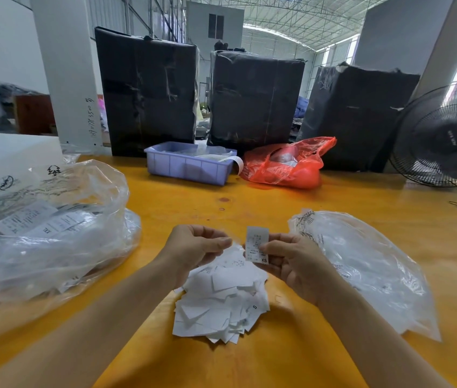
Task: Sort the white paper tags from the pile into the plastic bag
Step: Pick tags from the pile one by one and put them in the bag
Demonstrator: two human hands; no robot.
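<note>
You're barely into it: your right hand (291, 264) pinches an XS tag (257, 245) upright above the pile (221, 301), your left hand (196, 247) is curled with nothing clearly held, and the flat plastic bag (367, 270) on the right looks nearly empty.

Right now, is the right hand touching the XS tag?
Touching. The head view shows the right hand pinching the XS tag, thumb across its face.
</note>
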